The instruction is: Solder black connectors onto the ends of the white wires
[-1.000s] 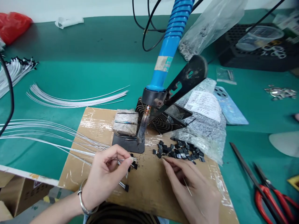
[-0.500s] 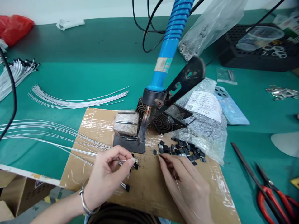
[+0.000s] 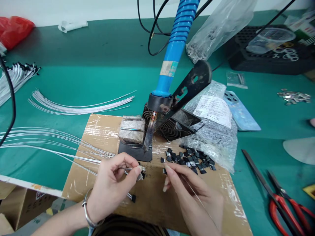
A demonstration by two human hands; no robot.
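Head view: the left hand (image 3: 110,186), a metal bracelet (image 3: 86,213) on its wrist, rests over a taped cardboard sheet (image 3: 152,200) on the green worktop (image 3: 98,65). Its grip is together: thumb and forefinger are pinched on the ends of the thin wires (image 3: 49,144), which fan out to the left across the worktop. A small black piece sits right at the pinch. One capped wire end (image 3: 133,197) lies on the cardboard just below this hand.

The right hand (image 3: 194,196) lies to the right of it, near but apart. Its forefinger tip touches a single black component (image 3: 164,170), and a fine wire runs slantwise along the hand. The thumb sits lower, and I cannot tell whether this grip is clamped on anything.

Just beyond the right hand's fingers is a pile of black components (image 3: 189,159) on the cardboard. Behind both hands a soldering iron (image 3: 172,62) with a blue handle leans in its black stand (image 3: 183,88), tip down beside a grey sponge block (image 3: 131,129). A labelled bag of parts (image 3: 214,124) lies right of the stand, a curved bundle of wires (image 3: 73,106) lies to the left, and red-handled scissors (image 3: 287,203) lie at the far right.
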